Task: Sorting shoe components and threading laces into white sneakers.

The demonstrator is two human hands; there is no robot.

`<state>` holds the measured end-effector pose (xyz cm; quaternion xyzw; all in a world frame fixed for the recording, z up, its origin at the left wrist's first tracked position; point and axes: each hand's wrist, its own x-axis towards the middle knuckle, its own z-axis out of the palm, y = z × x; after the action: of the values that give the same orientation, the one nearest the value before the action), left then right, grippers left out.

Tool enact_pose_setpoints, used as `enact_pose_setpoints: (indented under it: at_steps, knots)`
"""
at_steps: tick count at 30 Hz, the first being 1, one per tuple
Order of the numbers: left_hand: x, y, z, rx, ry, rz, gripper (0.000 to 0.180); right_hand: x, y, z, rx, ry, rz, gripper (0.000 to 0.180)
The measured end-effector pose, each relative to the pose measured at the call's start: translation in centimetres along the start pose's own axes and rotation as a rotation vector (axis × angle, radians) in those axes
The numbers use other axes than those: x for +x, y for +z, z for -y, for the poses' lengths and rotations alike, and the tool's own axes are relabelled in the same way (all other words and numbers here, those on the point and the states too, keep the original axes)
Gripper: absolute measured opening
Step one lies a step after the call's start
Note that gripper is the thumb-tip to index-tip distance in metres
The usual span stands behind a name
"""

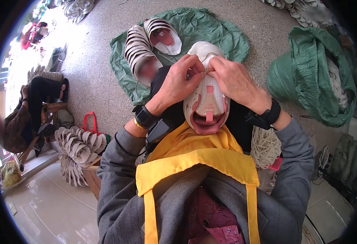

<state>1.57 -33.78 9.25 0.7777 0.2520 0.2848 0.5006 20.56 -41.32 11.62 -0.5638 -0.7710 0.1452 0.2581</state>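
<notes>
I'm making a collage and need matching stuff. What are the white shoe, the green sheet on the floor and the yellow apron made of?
White shoe: matt; its dotted middle is probably mesh, its smoother sides maybe imitation leather. Green sheet: slightly shiny with sharp crinkles, maybe woven plastic. Yellow apron: matt with soft folds, so cloth, perhaps cotton.

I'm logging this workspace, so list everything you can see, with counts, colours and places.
Shoe: one, white and pink, under both hands
Sheet: one, green, ahead
Shoe-upper stacks: two, off-white, on the sheet's left side
Sack: one, green, right
Cord bundle: one, off-white, near right
Flat-piece piles: several, greyish white, left and far corners
Handle: one, red, left
Seated co-worker: one, dark clothes, far left
Edge clutter: uncountable, mixed
Apron: one, yellow, centre
Wristbands: two, black, wrists
Left hand: one, bare, at shoe
Right hand: one, bare, at shoe
</notes>
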Motion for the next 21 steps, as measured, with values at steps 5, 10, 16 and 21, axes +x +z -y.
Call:
enact_pose_setpoints:
  at_steps: [5,10,16,21]
  knots:
    - [0.4,-0.1,0.2,0.027,-0.011,0.061,0.01,-0.1,0.1,-0.4,0.066,-0.017,-0.045,0.013]
    - [0.8,-0.5,0.7,0.012,0.008,0.09,0.012,0.1,-1.1,-0.8,0.163,0.029,0.009,0.011]
    - [0.9,-0.7,0.5,0.082,0.14,0.086,0.01,-0.3,-2.1,-1.2,0.204,0.082,0.058,0.009]
    - [0.5,-1.5,0.3,0.14,0.164,0.063,0.009,-0.7,-4.3,-1.2,0.141,0.192,0.152,0.011]
